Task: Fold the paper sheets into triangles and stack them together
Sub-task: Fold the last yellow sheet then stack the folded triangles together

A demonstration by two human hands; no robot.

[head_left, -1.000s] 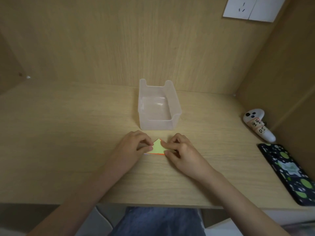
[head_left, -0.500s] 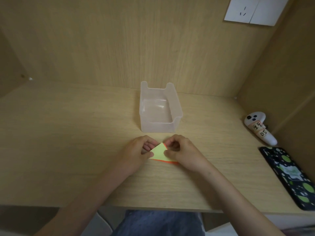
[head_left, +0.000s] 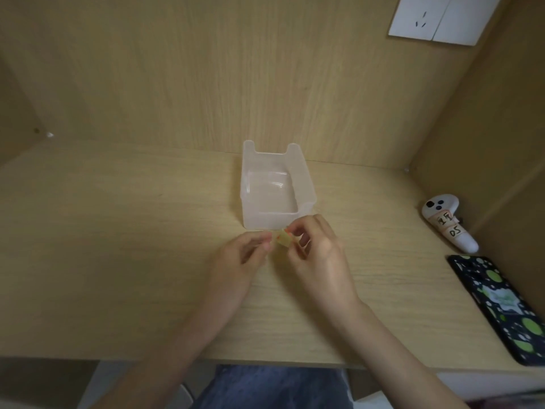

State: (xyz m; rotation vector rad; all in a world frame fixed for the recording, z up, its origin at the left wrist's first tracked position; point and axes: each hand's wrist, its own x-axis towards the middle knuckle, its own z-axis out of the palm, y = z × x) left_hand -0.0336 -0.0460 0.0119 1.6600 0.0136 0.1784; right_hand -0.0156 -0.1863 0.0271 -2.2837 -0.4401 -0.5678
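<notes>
A small folded paper (head_left: 283,239), yellow-green with an orange edge, is held just above the wooden desk (head_left: 118,261), right in front of the clear plastic box (head_left: 275,190). My right hand (head_left: 317,255) pinches its right side between thumb and fingertips. My left hand (head_left: 240,261) is at its left side with fingers curled, fingertips at the paper's edge; the image is blurred there. Most of the paper is hidden between the fingers.
The clear box stands empty at the desk's middle back. A white controller (head_left: 448,221) with labels lies at the right wall, and a black phone (head_left: 507,305) with green spots lies in front of it. Wooden walls enclose the desk on three sides.
The folded paper was lying flat under both hands; now it is lifted off the desk and looks smaller, pinched between the fingertips closer to the box.
</notes>
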